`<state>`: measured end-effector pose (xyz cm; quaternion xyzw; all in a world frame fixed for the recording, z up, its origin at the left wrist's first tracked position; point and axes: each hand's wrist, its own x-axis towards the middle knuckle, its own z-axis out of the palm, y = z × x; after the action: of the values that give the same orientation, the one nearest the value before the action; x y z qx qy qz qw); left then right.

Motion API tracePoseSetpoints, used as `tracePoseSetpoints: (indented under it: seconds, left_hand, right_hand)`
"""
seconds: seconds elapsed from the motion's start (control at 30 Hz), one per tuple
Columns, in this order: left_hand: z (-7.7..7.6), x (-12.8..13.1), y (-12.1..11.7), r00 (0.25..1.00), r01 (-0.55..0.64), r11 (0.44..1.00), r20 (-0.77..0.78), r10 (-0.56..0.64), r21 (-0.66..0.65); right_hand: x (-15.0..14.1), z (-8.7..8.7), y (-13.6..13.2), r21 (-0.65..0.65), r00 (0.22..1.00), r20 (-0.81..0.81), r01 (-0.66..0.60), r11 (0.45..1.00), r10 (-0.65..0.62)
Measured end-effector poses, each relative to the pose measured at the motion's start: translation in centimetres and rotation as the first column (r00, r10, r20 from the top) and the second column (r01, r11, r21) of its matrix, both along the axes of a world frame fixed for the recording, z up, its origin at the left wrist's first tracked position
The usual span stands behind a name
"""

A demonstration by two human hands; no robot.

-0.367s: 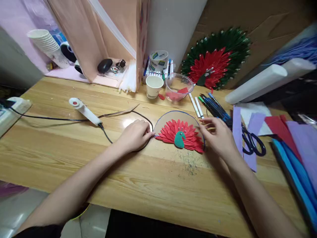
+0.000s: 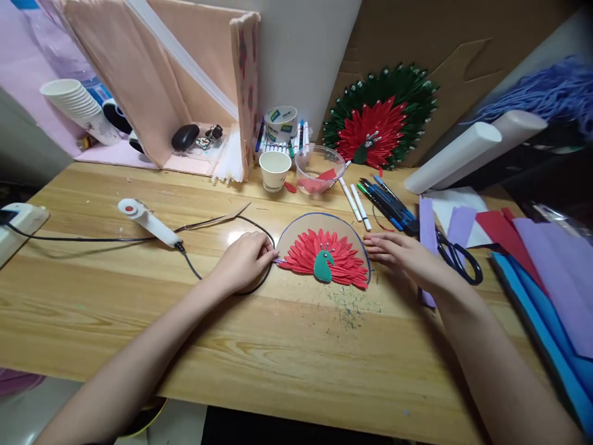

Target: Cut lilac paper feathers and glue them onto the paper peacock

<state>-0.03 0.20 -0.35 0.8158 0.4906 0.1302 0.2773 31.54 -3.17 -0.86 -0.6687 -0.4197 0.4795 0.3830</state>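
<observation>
A half-round cardboard piece [image 2: 319, 224] lies on the wooden table, covered with red paper petals [image 2: 306, 254] and a green paper peacock body [image 2: 323, 265]. My left hand [image 2: 243, 261] rests at its left edge, fingers curled together and pinching the rim. On the right side, my right hand [image 2: 407, 256] lies with fingers stretched out flat, their tips touching the cardboard's right edge.
A white corded tool [image 2: 147, 221] lies to the left. Behind the cardboard stand a paper cup [image 2: 275, 170], a clear bowl [image 2: 320, 170] with red scraps, pens [image 2: 384, 199] and tape. Scissors [image 2: 456, 256] and coloured paper sheets [image 2: 546, 259] lie right; a finished peacock fan [image 2: 380, 117] leans behind.
My right hand's fingers have flattened out and slid closer to the cardboard's right edge. The view has shifted slightly. The left hand keeps its place at the left rim.
</observation>
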Motion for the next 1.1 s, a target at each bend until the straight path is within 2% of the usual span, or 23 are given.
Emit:
tracePoseSetpoints:
  seconds: [0.1, 0.23, 0.47, 0.53, 0.6, 0.7, 0.83, 0.97, 1.1]
  left_hand:
    - [0.2, 0.0, 0.0, 0.998, -0.053, 0.998, 0.031, 0.054, -0.019]
    - [0.3, -0.1, 0.0, 0.995, -0.076, 0.994, 0.061, 0.081, -0.080]
    - [0.4, -0.5, 0.6, 0.990, -0.075, 0.989, 0.111, 0.090, -0.130]
    - [0.5, -0.6, 0.5, 0.987, -0.078, 0.988, 0.129, 0.096, -0.132]
    - [0.6, -0.3, 0.4, 0.973, -0.129, 0.983, 0.173, 0.150, -0.129]
    - [0.9, 1.2, 0.5, 0.903, -0.224, 0.961, 0.336, 0.267, -0.162]
    - [2.2, 5.2, 1.8, 0.767, -0.182, 0.935, 0.551, 0.329, -0.304]
    - [3.7, 8.7, 3.2, 0.639, -0.136, 0.914, 0.670, 0.377, -0.383]
    - [4.1, 9.7, 3.4, 0.565, -0.164, 0.903, 0.713, 0.415, -0.396]
  right_hand:
    - [0.5, 0.8, 0.7, -0.174, 0.991, -0.126, 0.016, 0.985, -0.038]
    - [1.0, 1.6, 1.4, -0.266, 0.972, -0.226, -0.007, 0.964, -0.055]
    - [0.2, 1.2, 1.5, -0.233, 0.973, -0.229, -0.055, 0.971, 0.000]
    - [0.2, 1.1, 1.0, -0.200, 0.969, -0.248, -0.069, 0.977, 0.018]
    - [0.4, 1.1, 0.3, -0.135, 0.954, -0.298, -0.058, 0.989, 0.015]
    - [1.0, 1.2, -0.8, -0.021, 0.935, -0.354, 0.023, 1.000, -0.029]
    - [2.0, 0.8, -1.8, 0.075, 0.920, -0.369, 0.172, 0.982, -0.133]
    - [2.7, 0.3, -2.1, 0.127, 0.899, -0.377, 0.288, 0.949, -0.222]
    - [3.0, 0.6, -2.4, 0.133, 0.888, -0.382, 0.326, 0.936, -0.256]
